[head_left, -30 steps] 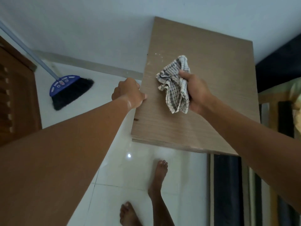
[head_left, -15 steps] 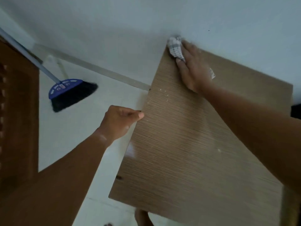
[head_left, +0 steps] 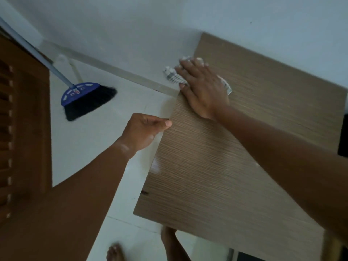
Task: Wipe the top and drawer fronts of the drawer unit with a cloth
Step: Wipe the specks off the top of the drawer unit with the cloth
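Observation:
The drawer unit's wood-grain top [head_left: 235,166] fills the right of the view, seen from above; its drawer fronts are hidden. My right hand [head_left: 203,89] lies flat on the checked cloth [head_left: 172,76], pressing it on the top's left edge near the back corner. Bits of cloth stick out past the fingers and over the edge, and another bit shows right of the hand. My left hand [head_left: 145,132] grips the top's left edge, thumb on the surface.
A blue-headed broom [head_left: 82,98] with black bristles leans on the white tiled floor at the left. A brown louvred door [head_left: 20,117] stands at far left. The white wall runs behind the unit. My bare feet [head_left: 169,242] show below the top's front edge.
My right hand carried the cloth from mid-top to the back corner, then drew it along the left edge toward me. The left hand stays on the edge.

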